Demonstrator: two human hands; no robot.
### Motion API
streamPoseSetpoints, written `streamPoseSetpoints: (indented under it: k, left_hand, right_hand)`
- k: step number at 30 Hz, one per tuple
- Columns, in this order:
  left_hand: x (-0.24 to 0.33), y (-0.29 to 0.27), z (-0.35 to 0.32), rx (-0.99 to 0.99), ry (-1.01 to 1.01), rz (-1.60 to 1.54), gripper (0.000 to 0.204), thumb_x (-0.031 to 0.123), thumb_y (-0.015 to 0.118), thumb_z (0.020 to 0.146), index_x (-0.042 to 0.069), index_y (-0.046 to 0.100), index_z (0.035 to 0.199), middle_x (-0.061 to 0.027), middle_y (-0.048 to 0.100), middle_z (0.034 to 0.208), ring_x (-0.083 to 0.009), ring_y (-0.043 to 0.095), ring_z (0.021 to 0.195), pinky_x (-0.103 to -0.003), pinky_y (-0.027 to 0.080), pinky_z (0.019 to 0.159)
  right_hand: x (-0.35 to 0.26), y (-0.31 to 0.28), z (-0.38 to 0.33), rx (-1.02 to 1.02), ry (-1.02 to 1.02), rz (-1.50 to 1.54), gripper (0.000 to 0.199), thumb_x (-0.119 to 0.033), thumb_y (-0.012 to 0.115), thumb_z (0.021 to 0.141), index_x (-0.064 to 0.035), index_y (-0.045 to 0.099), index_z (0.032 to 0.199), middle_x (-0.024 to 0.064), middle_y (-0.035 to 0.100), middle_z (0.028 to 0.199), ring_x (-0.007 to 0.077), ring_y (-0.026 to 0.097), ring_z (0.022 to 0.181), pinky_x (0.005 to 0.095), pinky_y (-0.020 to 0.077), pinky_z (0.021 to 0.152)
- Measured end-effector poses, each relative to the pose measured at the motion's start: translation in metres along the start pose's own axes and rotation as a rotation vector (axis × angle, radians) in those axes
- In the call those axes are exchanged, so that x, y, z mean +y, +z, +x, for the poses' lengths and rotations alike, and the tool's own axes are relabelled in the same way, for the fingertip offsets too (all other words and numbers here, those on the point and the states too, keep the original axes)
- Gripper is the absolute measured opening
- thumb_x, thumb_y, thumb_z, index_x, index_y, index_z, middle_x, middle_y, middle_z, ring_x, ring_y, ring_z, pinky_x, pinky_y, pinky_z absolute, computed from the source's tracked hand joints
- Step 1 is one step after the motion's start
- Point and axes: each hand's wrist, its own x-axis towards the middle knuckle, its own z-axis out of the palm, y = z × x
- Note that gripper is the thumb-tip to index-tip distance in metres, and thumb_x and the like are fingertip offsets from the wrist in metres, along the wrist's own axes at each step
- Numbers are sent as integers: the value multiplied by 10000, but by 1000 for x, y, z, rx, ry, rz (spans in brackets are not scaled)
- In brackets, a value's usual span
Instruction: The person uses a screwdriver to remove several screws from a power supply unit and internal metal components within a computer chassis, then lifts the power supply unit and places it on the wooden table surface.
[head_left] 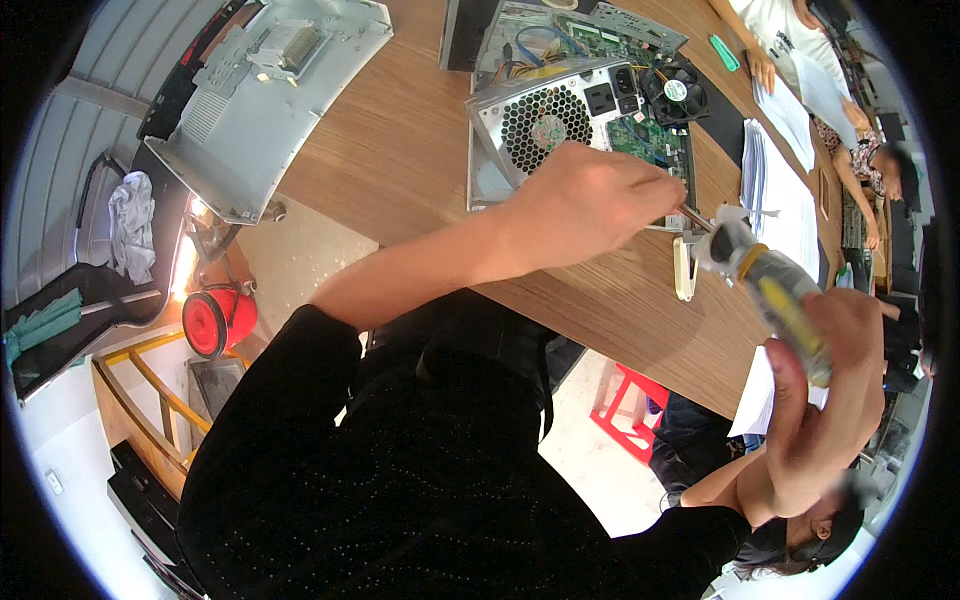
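Note:
My left hand (590,200) reaches over the front of an opened computer case (480,180), its fingers closed on the end of a thin metal shaft. That shaft meets a thick tool (772,285) wrapped in clear plastic, with a yellow band and a yellow stripe. My right hand (840,370) is wrapped around the tool's lower part, to the right of the case. Behind my left hand sit a silver power supply (545,115), a green circuit board (640,140) and a black fan (678,92). My fingers hide the shaft's tip.
A removed metal case panel (265,110) lies at the table's left end. Right of the case are a paper stack (775,200), a cream stapler-like object (685,268) and a green cutter (723,52). Other people sit along the right; a red stool (625,415) stands below the table.

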Motion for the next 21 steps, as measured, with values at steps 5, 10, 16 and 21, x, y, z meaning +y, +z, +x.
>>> streamPoseSetpoints:
  k: [5,10,16,21]
  left_hand:
    - [11,-4,3,5,-30,61,358,1,686,804,45,649,1157,-117,743,1063,-244,754,876,-334,632,705]
    - [3,-1,3,-32,0,9,224,69,638,858,18,674,1074,-105,713,851,-274,730,780,-361,596,653]
    - [5,3,6,-21,6,22,210,59,673,826,37,688,1034,-79,729,908,-235,739,799,-349,598,619]
    - [5,-9,9,-217,-7,131,240,47,671,823,36,683,1063,-102,734,997,-247,743,820,-342,604,617]
  right_hand:
    - [3,-18,10,-137,-255,22,406,-49,753,777,-95,639,1164,182,621,1240,389,613,1138,474,532,849]
    - [-12,4,12,120,-3,-32,308,-116,686,943,-85,601,1238,173,650,1182,333,683,1084,428,555,830]
    - [-13,16,11,190,327,-117,221,-230,705,981,-36,623,1050,102,651,786,284,695,717,335,523,638]
    - [-8,7,13,103,-217,-89,386,-119,771,654,-96,651,1020,123,604,1069,321,607,947,386,503,754]
